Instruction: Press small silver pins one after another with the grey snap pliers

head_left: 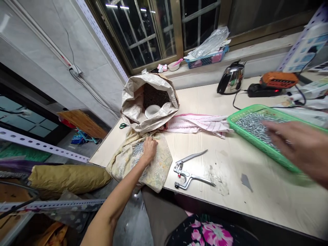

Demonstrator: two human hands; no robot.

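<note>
Dark clothing printed with pink flowers (pixel 215 234) is seen nearest the camera, at the near edge of a pale, wood-grained tabletop (pixel 271 205). An off-white woven sack (pixel 130 99) is stood on it, mouth folded open around dark brown loose matter (pixel 155 94) and a round white dish (pixel 152 111). To the right, a shallow green plastic basket (pixel 256 142) is set; before the sack, a creased cream-yellow floral cloth (pixel 164 160) is spread. Between cloth and basket, silver metal pliers (pixel 188 177) are laid, handles spread apart. Over the basket, the right hand (pixel 294 143) is held, blurred; whether anything is pinched cannot be told. On the cloth, the left hand (pixel 150 148) is lowered, fingers curled down beside a pile; its grip is hidden. Slim, short, shiny silvery metal pieces (pixel 137 150) are heaped in that pile and, pointing every way, in the basket.
</note>
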